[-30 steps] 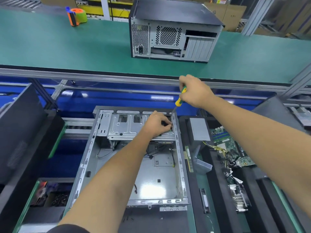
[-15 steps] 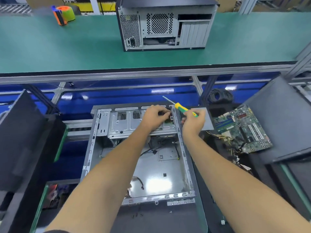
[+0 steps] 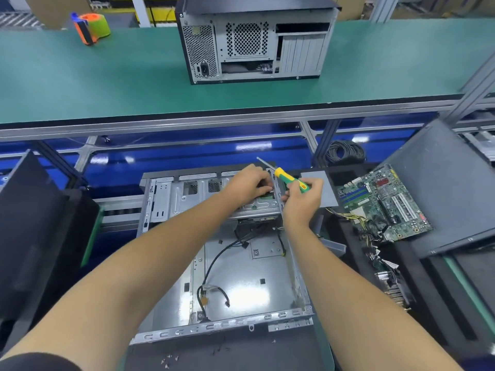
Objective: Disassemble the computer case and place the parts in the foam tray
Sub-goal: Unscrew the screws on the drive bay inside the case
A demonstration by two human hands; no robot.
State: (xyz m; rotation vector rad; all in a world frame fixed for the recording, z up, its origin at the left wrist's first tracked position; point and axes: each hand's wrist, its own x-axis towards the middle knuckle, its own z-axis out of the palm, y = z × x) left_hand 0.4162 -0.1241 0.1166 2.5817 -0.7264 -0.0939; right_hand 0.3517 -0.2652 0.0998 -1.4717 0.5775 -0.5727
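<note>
An open grey computer case (image 3: 241, 277) lies flat in front of me, with loose black cables on its floor. At its far end is a metal drive cage (image 3: 184, 199). My left hand (image 3: 247, 183) rests on the cage's right end, fingers curled on a small part there. My right hand (image 3: 304, 199) is beside it at the case's right wall, holding a yellow-green screwdriver (image 3: 290, 179) whose shaft points up and left. A green motherboard (image 3: 383, 202) lies in the black foam tray (image 3: 439, 303) on the right.
A second closed computer case (image 3: 254, 41) stands on the green conveyor belt (image 3: 107, 81) beyond. An orange-green tape dispenser (image 3: 91, 28) sits far left. A black panel (image 3: 34, 231) leans at left. A heatsink (image 3: 393, 287) and wires lie in the tray. Loose screws (image 3: 168, 360) lie near me.
My right hand came down from above the case to its right wall, tilting the screwdriver so the tip points away. My left hand stayed on the drive cage. My view shifted right.
</note>
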